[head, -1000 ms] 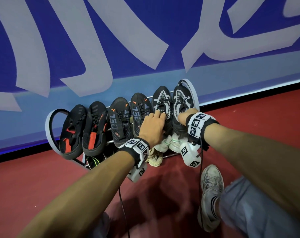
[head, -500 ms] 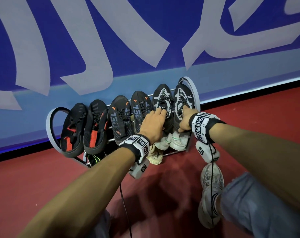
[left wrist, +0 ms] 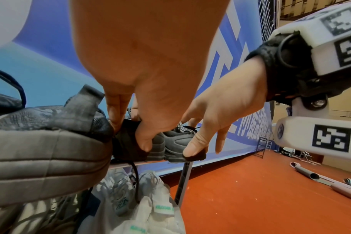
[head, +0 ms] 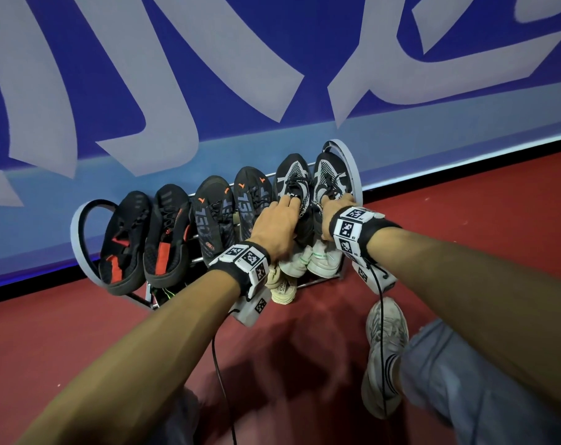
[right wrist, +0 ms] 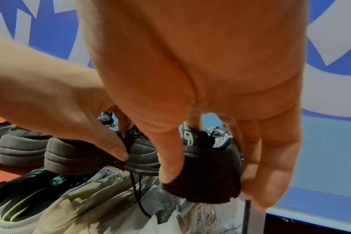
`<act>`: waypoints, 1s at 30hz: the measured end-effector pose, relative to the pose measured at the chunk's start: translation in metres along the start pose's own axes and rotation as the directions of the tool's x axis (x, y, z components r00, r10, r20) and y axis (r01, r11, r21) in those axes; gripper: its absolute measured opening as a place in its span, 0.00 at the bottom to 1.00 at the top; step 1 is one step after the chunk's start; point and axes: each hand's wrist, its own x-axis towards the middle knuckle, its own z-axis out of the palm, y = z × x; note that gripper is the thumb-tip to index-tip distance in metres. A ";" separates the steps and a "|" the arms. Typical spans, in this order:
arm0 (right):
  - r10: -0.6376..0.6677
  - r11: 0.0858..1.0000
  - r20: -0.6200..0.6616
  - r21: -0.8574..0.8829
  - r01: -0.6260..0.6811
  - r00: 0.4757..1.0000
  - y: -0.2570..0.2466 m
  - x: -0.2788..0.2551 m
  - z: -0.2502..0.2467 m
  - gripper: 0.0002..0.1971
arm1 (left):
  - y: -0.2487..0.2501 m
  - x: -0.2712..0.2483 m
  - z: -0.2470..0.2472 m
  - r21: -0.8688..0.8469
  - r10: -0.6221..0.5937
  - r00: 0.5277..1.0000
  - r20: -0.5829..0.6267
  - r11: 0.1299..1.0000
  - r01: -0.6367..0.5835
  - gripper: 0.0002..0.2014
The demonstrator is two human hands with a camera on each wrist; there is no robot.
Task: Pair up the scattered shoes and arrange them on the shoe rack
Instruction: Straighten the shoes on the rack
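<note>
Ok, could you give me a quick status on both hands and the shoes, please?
Left hand grips heel of one black-and-white shoe. Right hand grips its mate, at the rack top-tier end. Nothing in the way.

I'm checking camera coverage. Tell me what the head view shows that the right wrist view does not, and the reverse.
Head only: the whole top row of the rack, out to the black and red pair at its left end, plus both forearms and the person's own grey sneaker on the red floor.

Right wrist only: the right hand gripping the heel of the black shoe, thumb on one side and fingers on the other, and a lace dangling from the neighbouring shoe.

Both: the left hand, the black and white pair, the pale shoes below.
</note>
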 end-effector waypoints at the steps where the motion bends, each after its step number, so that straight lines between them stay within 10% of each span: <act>1: 0.000 1.000 0.017 0.021 0.000 1.000 -0.003 -0.002 -0.001 0.31 | 0.000 0.000 0.000 -0.008 0.001 1.000 0.006 1.000 -0.001 0.28; 21: -0.207 0.952 0.018 -0.227 0.206 0.978 0.009 0.002 -0.005 0.17 | 0.004 -0.005 -0.002 -0.144 0.083 0.996 -0.013 0.986 -0.084 0.25; 30: -0.111 0.990 0.018 -0.080 0.113 0.994 -0.002 0.002 -0.002 0.27 | 0.002 -0.007 0.001 -0.218 0.105 0.993 -0.056 0.969 -0.115 0.23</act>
